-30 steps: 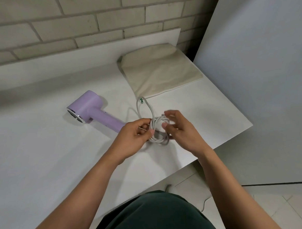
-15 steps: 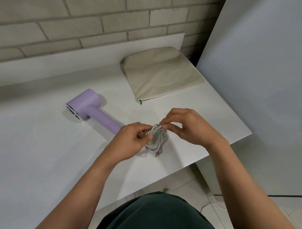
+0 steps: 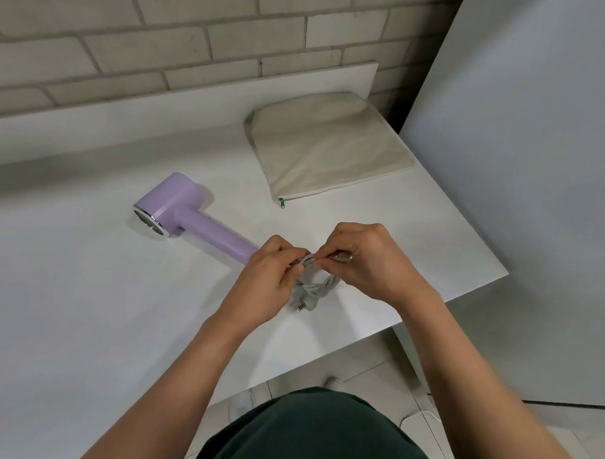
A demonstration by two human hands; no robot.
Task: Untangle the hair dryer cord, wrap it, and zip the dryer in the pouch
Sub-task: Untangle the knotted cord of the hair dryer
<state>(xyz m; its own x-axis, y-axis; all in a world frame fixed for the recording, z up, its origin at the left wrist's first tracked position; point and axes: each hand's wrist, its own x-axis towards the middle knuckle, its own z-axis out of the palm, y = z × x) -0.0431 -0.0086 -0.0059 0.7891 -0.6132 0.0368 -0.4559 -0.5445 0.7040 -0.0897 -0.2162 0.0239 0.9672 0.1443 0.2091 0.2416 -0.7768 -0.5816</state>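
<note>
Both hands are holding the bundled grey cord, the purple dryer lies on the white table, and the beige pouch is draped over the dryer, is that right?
Not quite. The head view shows the beige pouch lying flat on the white table, apart from the purple dryer, not draped over it. Both the left hand and right hand do hold the bundled grey cord.

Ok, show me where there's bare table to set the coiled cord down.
Largest bare patch: the table left of the hair dryer and the left hand, to the near edge. A smaller strip lies between the pouch and the right hand. Crowded: the middle, where both hands hold the cord by the hair dryer's handle.
</note>
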